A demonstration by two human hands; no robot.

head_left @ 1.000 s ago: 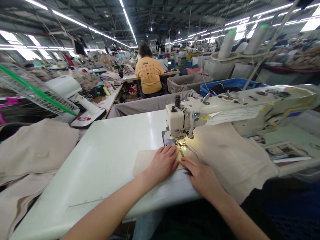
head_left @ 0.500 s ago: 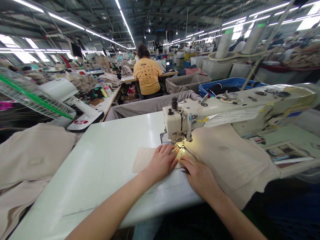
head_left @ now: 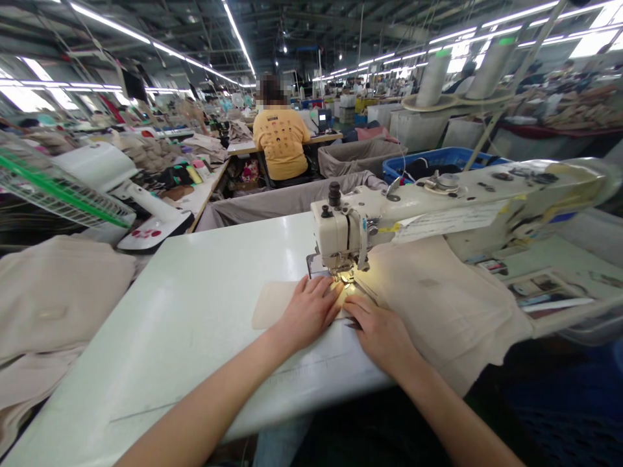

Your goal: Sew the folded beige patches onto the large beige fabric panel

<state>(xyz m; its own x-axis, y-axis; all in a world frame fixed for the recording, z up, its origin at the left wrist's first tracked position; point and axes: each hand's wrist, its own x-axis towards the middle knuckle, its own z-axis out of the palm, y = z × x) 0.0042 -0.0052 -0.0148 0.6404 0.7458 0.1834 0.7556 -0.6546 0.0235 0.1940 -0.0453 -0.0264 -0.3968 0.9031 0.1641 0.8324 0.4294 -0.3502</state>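
Observation:
A cream sewing machine (head_left: pixel 438 207) stands on a white table (head_left: pixel 204 311), its lamp lighting the needle area (head_left: pixel 346 277). My left hand (head_left: pixel 307 311) lies flat with fingers stretched out on a small beige fabric piece (head_left: pixel 270 303) just left of the needle. My right hand (head_left: pixel 377 331) rests palm down on a larger beige fabric panel (head_left: pixel 438 305) that spreads right under the machine arm and over the table's front edge. Both hands press cloth close to the presser foot. A small dark object (head_left: pixel 353 325) peeks out beside my right hand; I cannot make it out.
Stacked beige fabric (head_left: pixel 53 292) lies at the left. A white fan with a green-trimmed wire guard (head_left: pixel 73 188) stands behind it. A person in a yellow shirt (head_left: pixel 281 143) sits ahead, back turned. Grey cloth bins (head_left: pixel 277 201), a blue crate (head_left: pixel 438 162) and thread cones (head_left: pixel 431 78) stand beyond.
Both hands stay flat on the fabric by the needle and have crept slightly toward it. The view has drifted a little, shifting everything slightly left and up.

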